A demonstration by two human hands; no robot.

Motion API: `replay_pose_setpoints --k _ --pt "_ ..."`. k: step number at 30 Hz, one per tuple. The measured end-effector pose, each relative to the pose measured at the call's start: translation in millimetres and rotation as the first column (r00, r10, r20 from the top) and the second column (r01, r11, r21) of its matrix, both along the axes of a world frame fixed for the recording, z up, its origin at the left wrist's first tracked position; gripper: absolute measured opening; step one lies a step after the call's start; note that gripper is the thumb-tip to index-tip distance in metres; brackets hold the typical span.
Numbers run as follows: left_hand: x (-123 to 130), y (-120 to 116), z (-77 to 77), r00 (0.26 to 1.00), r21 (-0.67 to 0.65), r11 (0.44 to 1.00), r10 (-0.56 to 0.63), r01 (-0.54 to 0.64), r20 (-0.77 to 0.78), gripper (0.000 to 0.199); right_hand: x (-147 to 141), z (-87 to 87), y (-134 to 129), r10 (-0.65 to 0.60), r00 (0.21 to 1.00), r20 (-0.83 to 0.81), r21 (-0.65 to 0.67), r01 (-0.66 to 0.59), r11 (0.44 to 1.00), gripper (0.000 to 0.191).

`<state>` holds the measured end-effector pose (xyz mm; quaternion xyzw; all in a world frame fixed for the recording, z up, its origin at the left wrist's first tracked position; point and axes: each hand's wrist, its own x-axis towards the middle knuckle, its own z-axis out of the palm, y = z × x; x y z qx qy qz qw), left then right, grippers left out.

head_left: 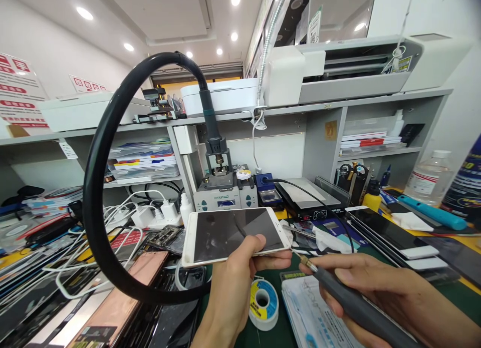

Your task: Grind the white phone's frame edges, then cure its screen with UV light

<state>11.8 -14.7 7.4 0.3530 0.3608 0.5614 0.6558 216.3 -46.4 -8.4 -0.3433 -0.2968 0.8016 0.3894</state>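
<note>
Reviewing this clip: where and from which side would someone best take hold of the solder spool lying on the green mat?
Probably by its outer rim, from straight above. The solder spool lies flat on the green mat, hole upward, so fingers can pinch opposite edges. Its near-right side looks freest; the left hand, holding the white phone, crowds its left, and a plastic packet lies right.

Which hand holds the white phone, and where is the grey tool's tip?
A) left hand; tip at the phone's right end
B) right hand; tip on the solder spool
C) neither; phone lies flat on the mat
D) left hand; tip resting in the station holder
A: the left hand grips the white phone off the bench, while the right hand holds the grey tool with its tip at the phone's right end.
</note>
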Motion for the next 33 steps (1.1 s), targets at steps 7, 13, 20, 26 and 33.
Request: replay_pose_setpoints --k 7,13,20,26,33 --pt "-0.1 0.1 -0.6 1.000 -0.022 1.000 0.011 -0.011 0.006 0.012 -0.5 1.0 -0.8 -0.001 1.000 0.028 0.041 0.000 0.999 0.027" --pt "0.0 0.6 -0.3 1.000 -0.016 1.000 0.013 -0.012 0.005 0.013 -2.5 4.1 1.1 0.020 0.999 -0.036 0.052 -0.018 0.998 0.023" --pt "0.4 1.0 -0.5 1.000 -0.031 0.999 0.020 -0.020 0.009 0.011 2.6 -2.4 -3.3 0.007 0.997 -0.072 0.031 -0.005 1.000 0.027" --pt "-0.7 3.1 -1.8 1.000 -0.023 1.000 0.022 -0.021 0.015 0.011 0.7 1.1 -0.7 -0.021 0.997 -0.074 0.011 0.021 1.000 0.022" --pt "0.3 3.4 -2.1 1.000 -0.022 1.000 0.013 -0.013 0.013 0.014 4.0 -3.4 -1.9 -0.013 0.997 -0.078 0.010 0.014 1.000 0.025"
